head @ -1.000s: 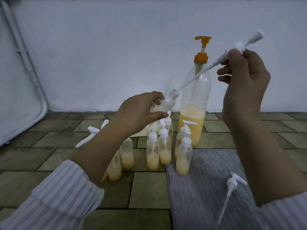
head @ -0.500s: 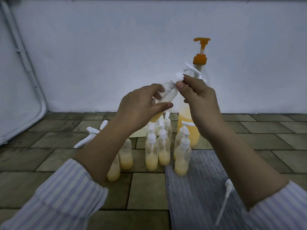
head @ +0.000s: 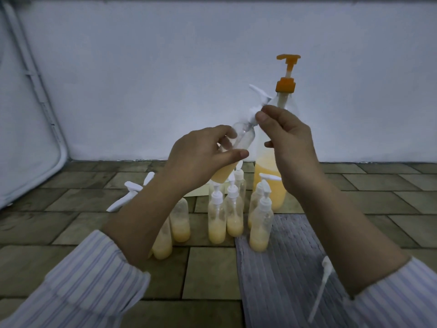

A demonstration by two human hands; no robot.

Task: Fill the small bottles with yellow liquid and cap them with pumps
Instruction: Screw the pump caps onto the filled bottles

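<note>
Big bottle (head: 272, 162): upright on the floor, behind both hands.
Left hand (head: 201, 157): wrapped round the tilted small bottle (head: 241, 140), neck up-right.
Right hand (head: 283, 136): fingertips pinch the white pump (head: 256, 107) seated on that neck.

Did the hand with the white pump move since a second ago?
Yes. The right hand came down and left, from right of the big orange-topped bottle to in front of it, bringing the white pump onto the small bottle.
</note>
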